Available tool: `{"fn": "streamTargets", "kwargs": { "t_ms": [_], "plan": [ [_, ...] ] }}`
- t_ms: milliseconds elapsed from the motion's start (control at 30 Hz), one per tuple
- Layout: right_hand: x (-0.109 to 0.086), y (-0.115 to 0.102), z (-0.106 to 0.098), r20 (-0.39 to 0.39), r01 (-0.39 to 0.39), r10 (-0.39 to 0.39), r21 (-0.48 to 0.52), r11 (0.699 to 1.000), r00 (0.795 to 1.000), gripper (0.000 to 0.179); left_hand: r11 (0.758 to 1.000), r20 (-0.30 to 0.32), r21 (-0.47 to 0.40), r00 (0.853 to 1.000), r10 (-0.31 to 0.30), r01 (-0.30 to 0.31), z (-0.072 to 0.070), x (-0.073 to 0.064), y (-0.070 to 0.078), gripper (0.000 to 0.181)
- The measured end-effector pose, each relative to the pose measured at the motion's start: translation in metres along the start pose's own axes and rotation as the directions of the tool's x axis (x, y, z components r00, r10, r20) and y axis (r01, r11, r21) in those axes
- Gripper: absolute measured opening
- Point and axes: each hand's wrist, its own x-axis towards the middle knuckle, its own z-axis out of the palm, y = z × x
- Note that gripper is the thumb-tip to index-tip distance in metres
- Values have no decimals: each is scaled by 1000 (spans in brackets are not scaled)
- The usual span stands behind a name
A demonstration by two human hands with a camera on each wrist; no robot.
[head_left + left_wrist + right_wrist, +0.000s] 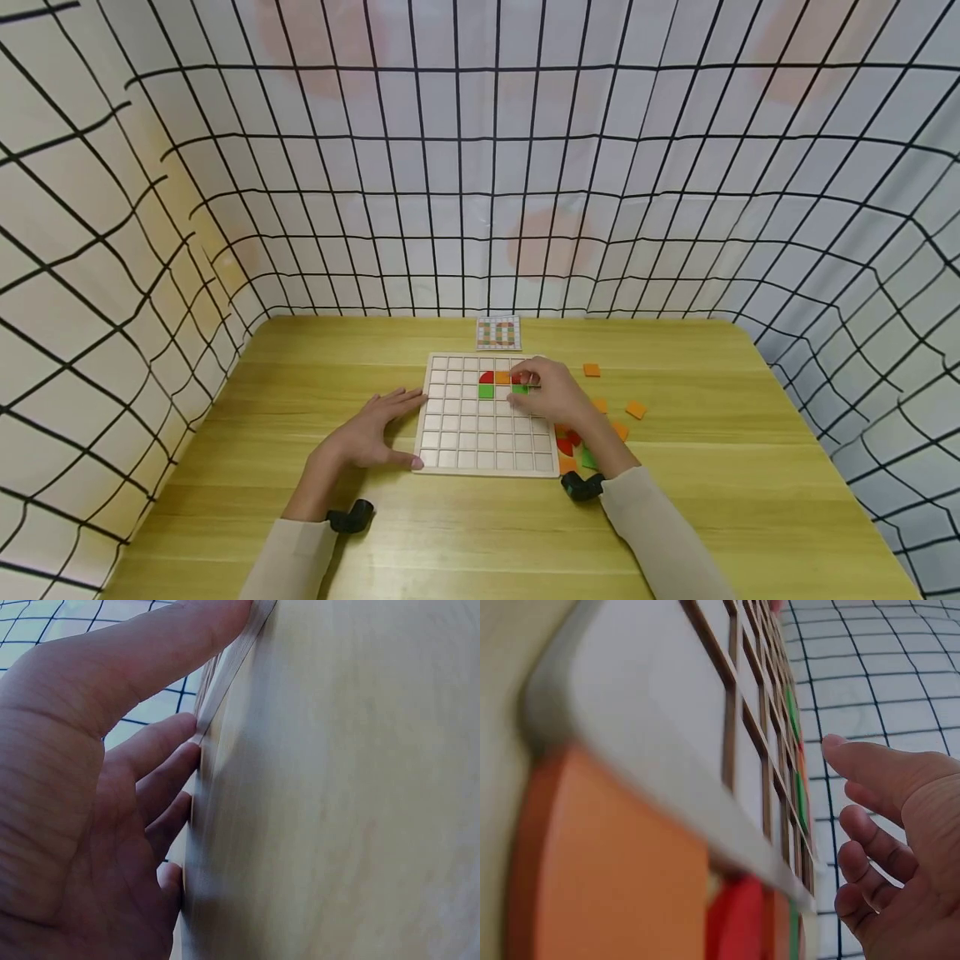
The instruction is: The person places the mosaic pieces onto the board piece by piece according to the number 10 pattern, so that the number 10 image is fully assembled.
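A pale wooden grid board (465, 435) with square cells lies on the table. In its upper part sit a red piece (487, 377), an orange square (502, 377) and a green square (486, 392). Another green tile (520, 389) and a second red piece (516, 378) show partly beneath my right hand (553, 393). That hand hovers over the board's upper right, thumb apart from the loosely bent fingers; no piece shows between them in the right wrist view. My left hand (371, 432) is spread, its fingertips and thumb touching the board's left edge.
A small card with a coloured grid pattern (498, 333) lies beyond the board. Loose orange tiles (636, 410), red pieces (565, 447) and a green piece (588, 458) lie to the board's right, partly under my right forearm. Black wire mesh (457, 192) surrounds the table's back and sides.
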Motion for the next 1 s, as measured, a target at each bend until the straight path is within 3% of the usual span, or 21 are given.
{"fn": "streamTargets", "kwargs": {
  "t_ms": [367,633,1000],
  "plan": [
    [-25,29,-36,-61,-50,46,-67,997,997,37,1000,-14,-6,1000,4,-4,-2,-1,1,105],
    [-57,54,-66,-85,-46,30,-198,979,996,43,1000,-8,-1,1000,2,-2,1,0,0,106],
    [-95,87,-89,-104,-72,48,-244,967,993,56,1000,-12,-3,1000,-6,6,1,-1,2,106]
  ]
}}
